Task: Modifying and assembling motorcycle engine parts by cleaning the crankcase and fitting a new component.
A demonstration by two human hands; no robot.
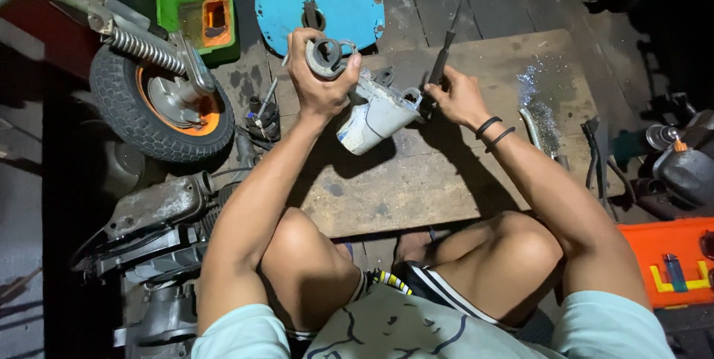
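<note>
Metal housing [372, 110] at upper centre of frame, propped on wooden board [461, 180]. Left hand [320, 76] clenched around housing's round top end. Right hand [455, 95] closed on thin dark tool [444, 50], tip at housing's side. Risk: tool slipping off edge toward left hand; housing tipping if grip loosens. Small wheel [160, 102] at upper left.

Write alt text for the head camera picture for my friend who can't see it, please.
A crouching person's left hand grips a pale grey metal engine part over a wooden board, while the right hand holds a dark slim tool against it. A small wheel and blue panel lie nearby.
</note>
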